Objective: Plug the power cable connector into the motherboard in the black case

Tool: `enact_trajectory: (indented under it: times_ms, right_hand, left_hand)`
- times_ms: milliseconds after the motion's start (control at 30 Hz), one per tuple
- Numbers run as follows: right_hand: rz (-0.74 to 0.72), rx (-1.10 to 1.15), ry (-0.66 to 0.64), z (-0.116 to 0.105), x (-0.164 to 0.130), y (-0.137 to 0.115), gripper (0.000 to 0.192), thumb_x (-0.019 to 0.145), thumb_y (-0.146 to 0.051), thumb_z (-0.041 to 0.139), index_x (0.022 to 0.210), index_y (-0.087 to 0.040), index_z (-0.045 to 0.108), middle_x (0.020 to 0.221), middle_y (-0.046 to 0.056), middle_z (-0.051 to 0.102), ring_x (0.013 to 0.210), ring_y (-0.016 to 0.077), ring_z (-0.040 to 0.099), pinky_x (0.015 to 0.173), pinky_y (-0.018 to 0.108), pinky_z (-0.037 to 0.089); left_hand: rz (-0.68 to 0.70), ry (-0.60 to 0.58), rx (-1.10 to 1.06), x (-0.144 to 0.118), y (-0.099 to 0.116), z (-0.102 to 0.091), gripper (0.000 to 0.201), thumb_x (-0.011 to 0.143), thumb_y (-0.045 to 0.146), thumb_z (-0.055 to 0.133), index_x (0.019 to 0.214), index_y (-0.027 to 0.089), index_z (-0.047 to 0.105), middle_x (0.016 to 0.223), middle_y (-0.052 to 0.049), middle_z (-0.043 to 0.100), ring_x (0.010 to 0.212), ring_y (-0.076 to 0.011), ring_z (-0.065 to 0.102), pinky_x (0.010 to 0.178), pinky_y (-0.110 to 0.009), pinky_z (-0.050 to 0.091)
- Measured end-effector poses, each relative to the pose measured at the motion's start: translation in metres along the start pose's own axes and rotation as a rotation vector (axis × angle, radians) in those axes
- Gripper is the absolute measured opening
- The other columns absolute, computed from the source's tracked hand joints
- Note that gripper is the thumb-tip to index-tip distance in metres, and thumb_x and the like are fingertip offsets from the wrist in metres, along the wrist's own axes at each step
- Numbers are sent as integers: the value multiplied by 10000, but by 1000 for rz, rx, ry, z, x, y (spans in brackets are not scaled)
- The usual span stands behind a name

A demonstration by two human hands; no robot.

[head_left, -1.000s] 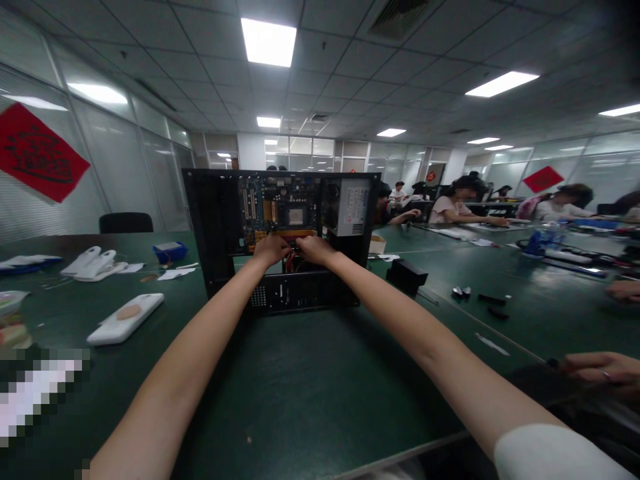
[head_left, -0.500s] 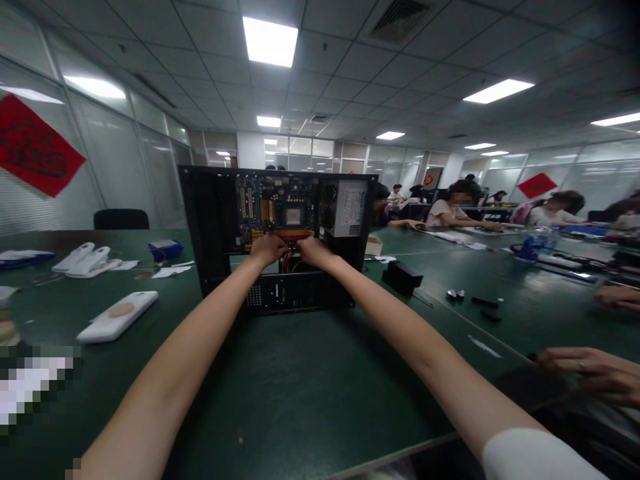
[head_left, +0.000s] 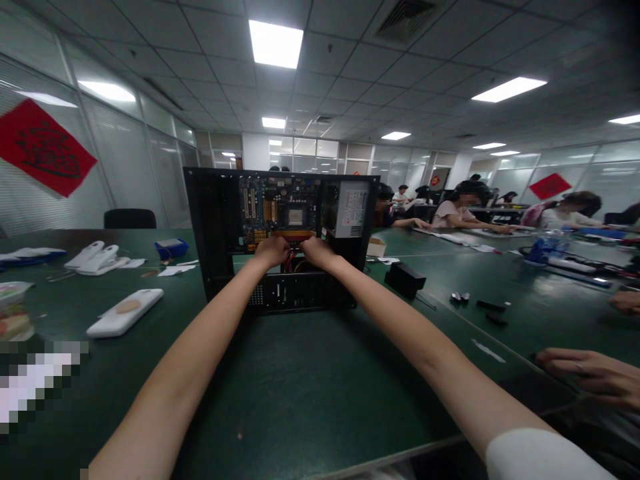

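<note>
An open black computer case [head_left: 210, 227] stands on the green table [head_left: 310, 380], its motherboard [head_left: 280, 203] facing me and a grey power supply [head_left: 353, 210] at its right. Both my arms reach straight into it. My left hand [head_left: 271, 251] and my right hand [head_left: 314, 251] sit side by side at the motherboard's lower edge, fingers curled, next to a bunch of red cables [head_left: 291, 263]. What the fingers grip is hidden by the backs of the hands.
A white handset-shaped part [head_left: 125, 312], more white parts [head_left: 97, 259] and a blue box [head_left: 171, 248] lie left of the case. A black box [head_left: 406, 277] and small black pieces [head_left: 460, 297] lie to the right. Another person's hand [head_left: 590, 370] rests at lower right; other people [head_left: 457, 207] sit farther back.
My hands stay at the same spot inside the case. Only the view has shifted slightly.
</note>
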State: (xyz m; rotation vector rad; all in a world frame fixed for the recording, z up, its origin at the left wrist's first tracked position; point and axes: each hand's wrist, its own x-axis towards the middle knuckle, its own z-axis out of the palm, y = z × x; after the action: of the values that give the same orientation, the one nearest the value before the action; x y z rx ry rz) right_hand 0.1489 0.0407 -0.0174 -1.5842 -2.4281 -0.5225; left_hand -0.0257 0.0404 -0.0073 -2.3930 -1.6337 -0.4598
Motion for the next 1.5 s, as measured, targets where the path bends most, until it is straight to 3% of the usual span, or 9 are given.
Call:
enact_trajectory:
  times_ms: [467, 1300, 1500]
  right_hand:
    - [16, -36, 12, 2, -1, -4, 347, 936, -88, 482, 1161, -111, 745, 1164, 233, 740, 1104, 321, 721, 880, 385, 575]
    - [46, -30, 11, -1, -2, -4, 346, 950, -87, 487, 1175, -116, 747, 1180, 246, 730, 1153, 321, 698, 936, 379, 531]
    - [79, 47, 0, 1, -2, 0, 356, 1001, -172, 455, 1202, -215, 745, 1198, 150, 751, 1109, 262, 711, 896, 317, 518]
  left_hand:
    - [-44, -11, -5, 0, -1, 0, 365, 928, 325, 530, 1183, 305, 792, 1194, -84, 763, 1138, -313, 700, 949, -402, 559]
    - [-77, 26, -31, 1, -1, 2, 346, 892, 339, 556, 1113, 308, 820, 1146, -91, 778, 1107, -335, 710, 922, -424, 570]
    - [-86, 30, -91, 2, -5, 4, 337, 907, 354, 560, 1124, 308, 814, 1168, -62, 777, 1130, -303, 704, 929, -374, 563]
